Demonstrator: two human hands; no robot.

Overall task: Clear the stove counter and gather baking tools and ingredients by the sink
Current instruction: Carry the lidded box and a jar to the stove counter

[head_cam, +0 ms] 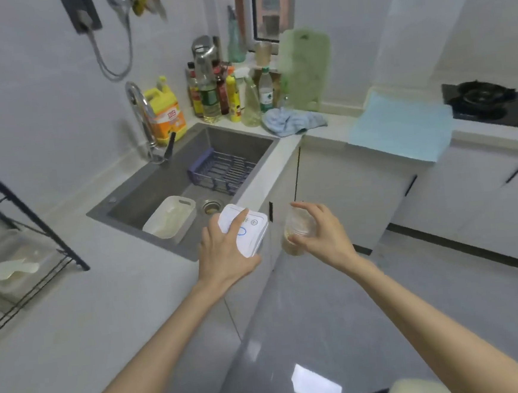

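White box (249,232) at centre frame, held in the air over the near corner of the sink (145,186) and the edge of the surface (89,302). Left hand (225,251) has its grip wrapped over the box from above, fingers spread across the lid. Lid print: a blue oval and a small circled mark, with text too blurred to read. Right hand (322,234), just right of the box, has its grip closed round a clear cup (298,224) with pale yellowish contents at the bottom, in front of the cabinet. In the sink: white tub (172,218) beside the drain, purple rack (221,171) behind it. Yellow jug (166,116) by the faucet (141,112), orange label with red characters, unreadable. Cluster of bottles (212,94) in the corner at upper centre, labels illegible. Crumpled blue cloth (292,120) in front of a green cutting board (305,68) leaning on the wall. Light blue mat (401,126) lies next to the gas stove (488,97) at upper right.
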